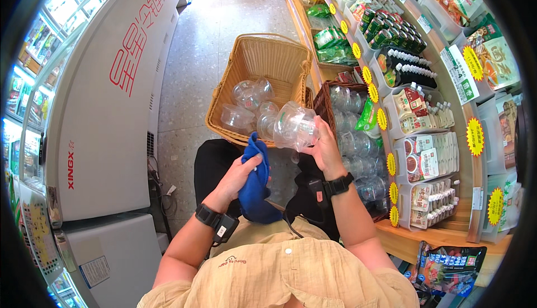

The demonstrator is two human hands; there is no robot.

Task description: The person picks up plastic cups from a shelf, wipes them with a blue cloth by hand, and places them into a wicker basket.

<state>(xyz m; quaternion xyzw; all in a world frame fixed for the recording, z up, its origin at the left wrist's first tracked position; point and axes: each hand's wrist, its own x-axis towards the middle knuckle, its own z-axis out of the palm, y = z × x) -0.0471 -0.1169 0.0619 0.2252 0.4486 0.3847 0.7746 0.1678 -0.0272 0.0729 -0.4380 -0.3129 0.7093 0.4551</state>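
My left hand (239,174) grips a blue cloth (256,186), which hangs down toward my lap. In my right hand (325,146) is a clear plastic jar (293,127), tilted over the near rim of a woven basket (268,54). The cloth and the jar are apart. Inside the basket lie several more clear plastic containers (237,116), some on their sides. Right of my right hand, a dark brown wicker basket (323,104) holds rows of similar clear containers (356,144).
A white chest freezer (113,98) lines the left side, with cables (161,186) beside its base. On the right rise wooden shelves (419,234) with sauce pouches (428,157), cans (386,31) and yellow price tags (381,119). Tiled floor (197,23) stretches ahead. Bagged goods (451,266) sit low at right.
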